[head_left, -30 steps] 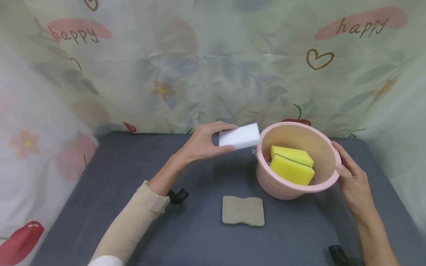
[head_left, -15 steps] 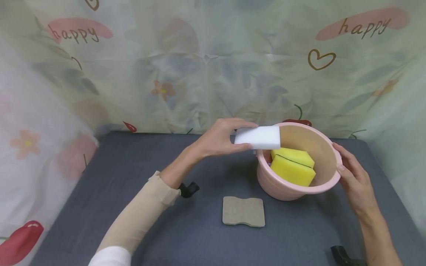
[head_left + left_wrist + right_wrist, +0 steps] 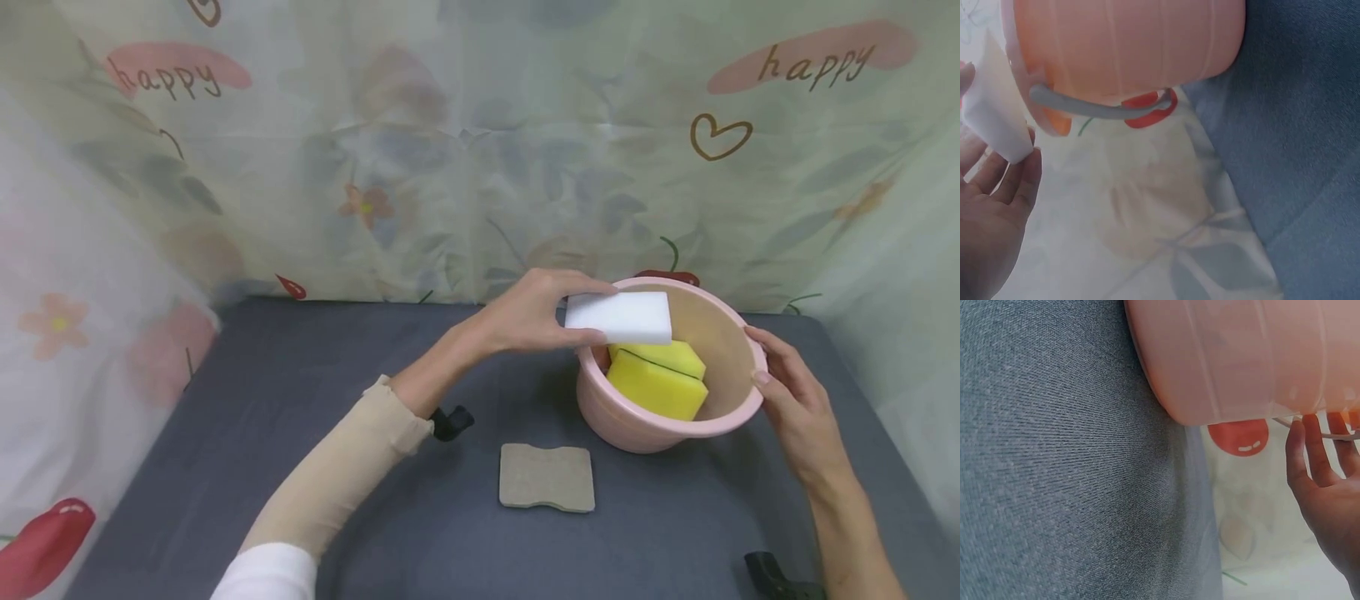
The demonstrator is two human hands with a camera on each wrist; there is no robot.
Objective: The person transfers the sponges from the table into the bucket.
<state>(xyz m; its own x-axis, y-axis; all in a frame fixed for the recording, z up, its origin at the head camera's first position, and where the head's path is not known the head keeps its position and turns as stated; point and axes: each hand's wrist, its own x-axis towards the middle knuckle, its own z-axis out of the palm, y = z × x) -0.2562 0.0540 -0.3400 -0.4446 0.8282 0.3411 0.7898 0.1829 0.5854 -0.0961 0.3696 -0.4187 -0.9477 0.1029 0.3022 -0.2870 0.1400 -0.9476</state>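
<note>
A white sponge block (image 3: 621, 317) is pinched between the thumb and fingers of my left hand (image 3: 528, 312), over the left part of a pink bucket's mouth. The bucket (image 3: 633, 429) stands on the table, and two yellow sponges (image 3: 656, 385) lie inside it. My right hand (image 3: 798, 408) grips the bucket's right rim, thumb on the near side. In the left wrist view the white block (image 3: 997, 100) is close beside the rim, near the grey handle (image 3: 1091, 109). The right wrist view has fingers (image 3: 1314, 450) against the bucket's side.
A flat grey-beige sponge (image 3: 547, 477) with notched long edges lies on the dark table in front of the bucket. Behind the table hangs a printed curtain (image 3: 465, 167). Black wrist straps show by both forearms.
My left hand has carried the white sponge block to the right, from beside the bucket to over its opening. The right hand keeps its grip on the rim, and the bucket has stayed put.
</note>
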